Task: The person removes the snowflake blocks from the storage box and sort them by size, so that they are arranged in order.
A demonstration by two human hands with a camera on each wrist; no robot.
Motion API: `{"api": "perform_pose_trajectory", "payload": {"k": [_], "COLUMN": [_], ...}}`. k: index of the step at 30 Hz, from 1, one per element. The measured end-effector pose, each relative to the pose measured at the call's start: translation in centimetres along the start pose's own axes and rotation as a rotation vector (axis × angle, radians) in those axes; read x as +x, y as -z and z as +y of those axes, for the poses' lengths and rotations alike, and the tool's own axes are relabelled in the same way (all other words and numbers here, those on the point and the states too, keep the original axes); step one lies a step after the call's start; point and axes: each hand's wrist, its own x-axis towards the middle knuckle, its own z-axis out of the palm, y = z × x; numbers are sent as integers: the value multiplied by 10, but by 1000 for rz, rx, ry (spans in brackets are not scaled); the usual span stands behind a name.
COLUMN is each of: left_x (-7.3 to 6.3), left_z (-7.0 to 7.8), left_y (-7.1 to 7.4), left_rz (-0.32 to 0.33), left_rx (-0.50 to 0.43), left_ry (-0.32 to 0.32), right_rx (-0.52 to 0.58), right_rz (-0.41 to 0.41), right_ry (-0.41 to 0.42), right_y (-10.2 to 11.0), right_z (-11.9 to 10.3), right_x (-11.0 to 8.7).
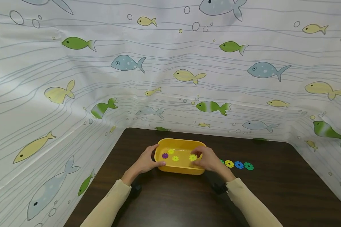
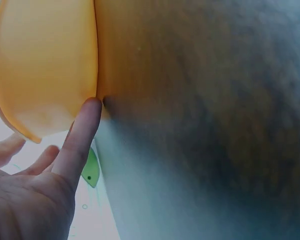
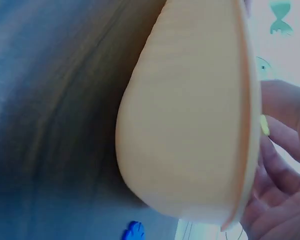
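A yellow plastic tub (image 1: 178,170) sits on the dark table, with a purple flower-shaped disc (image 1: 165,155) and two yellow ones inside. My left hand (image 1: 146,160) grips the tub's left end, thumb over the near rim and fingers round the outside. In the left wrist view, a fingertip (image 2: 92,105) touches the tub wall. My right hand (image 1: 206,159) is over the tub's right end and pinches another yellow flower disc (image 1: 193,157). A sliver of that disc (image 3: 264,125) shows between the fingers in the right wrist view; the tub wall hides part of the hand.
To the right of the tub, a row of flower discs lies on the table (image 1: 272,186): yellow (image 1: 229,163), blue (image 1: 239,165) and green (image 1: 248,166), plus a green one half hidden by my right hand. A fish-patterned sheet (image 1: 170,104) rises behind and at both sides.
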Motion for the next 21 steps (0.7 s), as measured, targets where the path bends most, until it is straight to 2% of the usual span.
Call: {"api": "perform_pose_trajectory", "payload": {"k": [7,14,21], "left_x": [4,7,6], "left_z": [0,-2,-2], "left_y": [3,4,2], "left_rz": [-8,-27,-24], "left_rx": [-5,-20,-32], "left_ry": [-79,-94,-92], "right_rx": [125,146,120], "right_rz": [180,264,318], "right_ry": [-74,-163,-279], "right_y": [18,35,59], "right_z": [12,34,63], "right_x": [-29,-68,-104]}}
